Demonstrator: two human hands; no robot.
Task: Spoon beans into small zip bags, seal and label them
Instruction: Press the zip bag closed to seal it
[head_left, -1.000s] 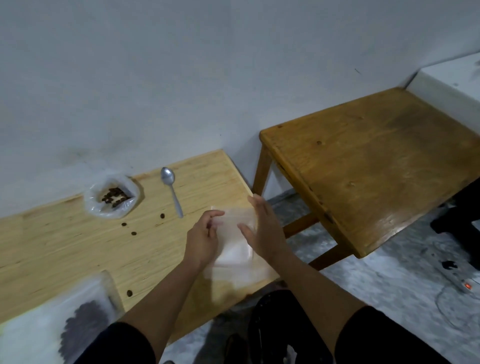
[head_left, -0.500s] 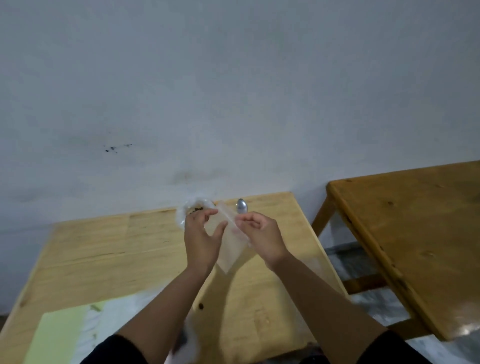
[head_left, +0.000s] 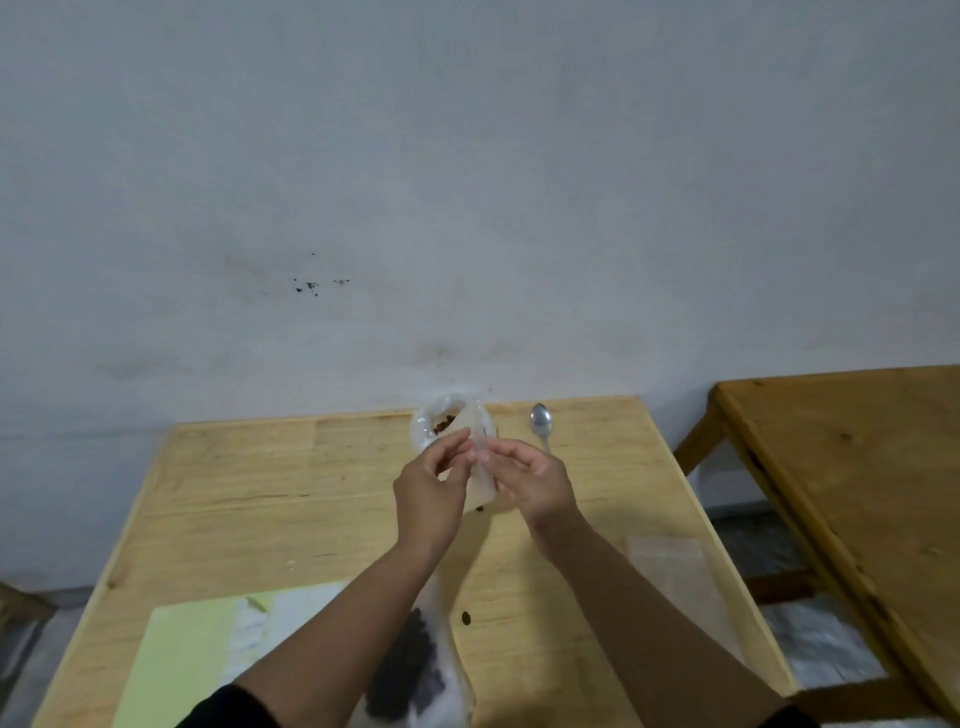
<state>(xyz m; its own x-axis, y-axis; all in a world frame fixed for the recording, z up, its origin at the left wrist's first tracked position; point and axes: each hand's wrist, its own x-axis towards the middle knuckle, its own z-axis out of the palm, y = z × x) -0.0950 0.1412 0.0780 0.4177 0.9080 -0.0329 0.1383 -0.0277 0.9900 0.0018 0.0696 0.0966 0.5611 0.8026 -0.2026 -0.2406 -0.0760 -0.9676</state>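
Pinching a small zip bag (head_left: 480, 475) above the bench (head_left: 249, 499) with left hand (head_left: 428, 493) and right hand (head_left: 530, 480), likely to part its mouth; spoon (head_left: 541, 422) and open bean bag (head_left: 441, 422) waiting behind.

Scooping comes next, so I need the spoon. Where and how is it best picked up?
Pinch the spoon by its handle, coming from the near side with the right hand. It lies flat, bowl toward the wall, handle pointing back at that hand, which partly hides the handle's end.
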